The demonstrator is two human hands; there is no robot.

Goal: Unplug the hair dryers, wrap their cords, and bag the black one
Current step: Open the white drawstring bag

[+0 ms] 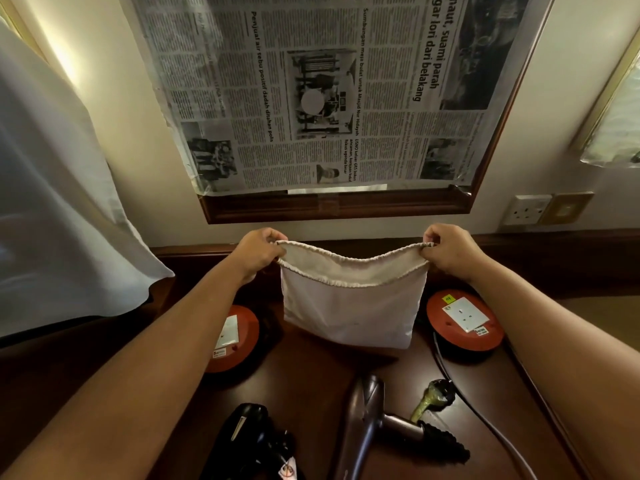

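Two hands hold a cloth bag open above a dark table, with the black hair dryer lying below.

The left hand (258, 252) and right hand (450, 251) each pinch a top corner of the pale drawstring bag (351, 306), mouth stretched wide and facing up. The black hair dryer (249, 434) lies near the table's (311, 375) front edge, below the left forearm, so the left grip is nearer; its long axis is hard to judge.

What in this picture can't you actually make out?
- Black hair dryer, head view: lower part cut off by the bottom edge.
- Left red reel: partly hidden behind the left forearm.
- Inside of the cloth bag: hidden by its front panel.
- Newspaper: small print too tiny.
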